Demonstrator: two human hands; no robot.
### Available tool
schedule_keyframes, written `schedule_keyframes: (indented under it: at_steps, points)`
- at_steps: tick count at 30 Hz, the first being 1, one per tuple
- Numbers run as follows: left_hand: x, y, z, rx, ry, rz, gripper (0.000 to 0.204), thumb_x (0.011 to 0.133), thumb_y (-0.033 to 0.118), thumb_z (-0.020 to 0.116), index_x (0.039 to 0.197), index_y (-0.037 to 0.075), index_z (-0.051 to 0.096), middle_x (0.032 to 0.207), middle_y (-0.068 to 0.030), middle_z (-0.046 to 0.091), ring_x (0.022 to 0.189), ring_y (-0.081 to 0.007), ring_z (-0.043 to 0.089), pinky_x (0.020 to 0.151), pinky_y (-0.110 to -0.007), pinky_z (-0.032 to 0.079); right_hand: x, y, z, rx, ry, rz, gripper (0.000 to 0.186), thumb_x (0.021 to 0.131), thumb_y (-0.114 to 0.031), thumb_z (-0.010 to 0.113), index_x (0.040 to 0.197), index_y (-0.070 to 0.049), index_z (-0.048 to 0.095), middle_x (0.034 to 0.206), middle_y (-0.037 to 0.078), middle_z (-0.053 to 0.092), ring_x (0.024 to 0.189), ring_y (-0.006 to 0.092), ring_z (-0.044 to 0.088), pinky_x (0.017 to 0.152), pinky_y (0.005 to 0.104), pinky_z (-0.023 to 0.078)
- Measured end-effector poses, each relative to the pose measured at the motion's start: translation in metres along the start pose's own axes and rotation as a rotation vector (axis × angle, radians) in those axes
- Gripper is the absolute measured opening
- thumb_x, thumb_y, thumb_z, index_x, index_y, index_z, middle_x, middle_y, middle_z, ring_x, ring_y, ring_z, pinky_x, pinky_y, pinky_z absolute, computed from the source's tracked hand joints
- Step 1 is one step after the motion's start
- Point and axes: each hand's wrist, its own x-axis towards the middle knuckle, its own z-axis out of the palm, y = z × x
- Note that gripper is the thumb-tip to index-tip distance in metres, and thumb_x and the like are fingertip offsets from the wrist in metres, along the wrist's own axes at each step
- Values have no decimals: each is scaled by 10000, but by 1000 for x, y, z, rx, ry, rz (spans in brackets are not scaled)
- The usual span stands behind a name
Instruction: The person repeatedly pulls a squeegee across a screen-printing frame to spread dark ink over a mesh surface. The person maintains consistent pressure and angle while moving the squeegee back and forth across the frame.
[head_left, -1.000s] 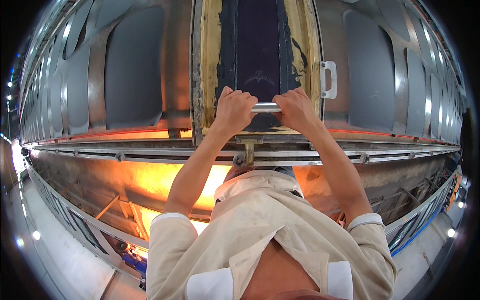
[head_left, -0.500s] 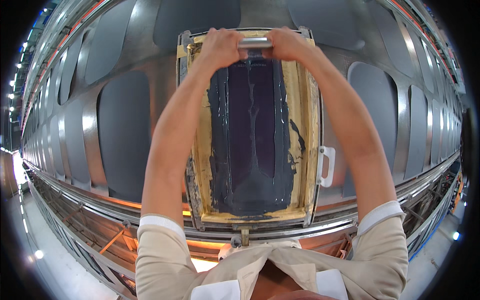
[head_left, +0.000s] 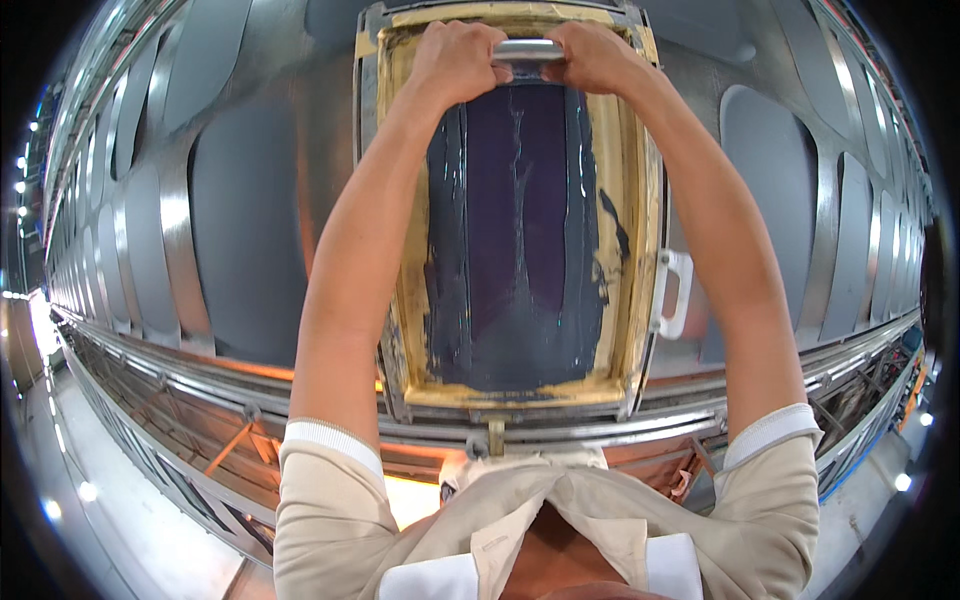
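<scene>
Both my hands grip a squeegee (head_left: 528, 50) with a pale metal bar, at the far end of a screen-printing frame (head_left: 648, 190). My left hand (head_left: 458, 62) is closed round its left part, and my right hand (head_left: 598, 60) round its right part. Below the bar, the blade meets the screen. Dark grey ink (head_left: 520, 355) coats the mesh, with glossy streaks down a purple-black middle strip. Yellowish tape (head_left: 625, 335) smeared with ink lines the frame's inner border. My fingertips are partly hidden behind the bar.
A white handle (head_left: 676, 293) sticks out from the frame's right side. Grey rounded sheets lie in rows on the metal table, such as a left sheet (head_left: 243, 230) and a right sheet (head_left: 768, 190). A metal rail (head_left: 560, 433) runs along the near edge.
The whole view has shifted, so the frame sits higher in it. Relative to the frame, the squeegee has come slightly nearer to me. Both hands keep their grip.
</scene>
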Motion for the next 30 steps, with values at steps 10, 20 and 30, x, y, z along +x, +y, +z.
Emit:
schedule_keyframes:
  at_steps: [10,20,30]
  points:
    - [-274,145,-6,-155,-20,34,214,688,201,865,834,135,724,808,-71,702,794,-293,672,778,-451,440,-266,-127,99,19,-54,-56,216,762,-190,812,868,-63,674,886,158,715,904,402,692,797,500,545]
    - [-330,190,-12,-156,-20,-33,233,716,130,804,940,139,740,960,-16,708,921,-232,645,878,-392,422,-291,-55,78,88,623,531,465,943,-445,698,1210,-65,714,1204,196,720,1172,400,643,1021,454,488]
    - [-339,183,-21,-205,65,-49,255,672,75,774,917,136,739,972,-7,706,960,-217,641,917,-384,434,-291,-23,67,343,643,897,335,980,-386,678,1037,-58,718,949,119,727,863,279,670,805,398,514]
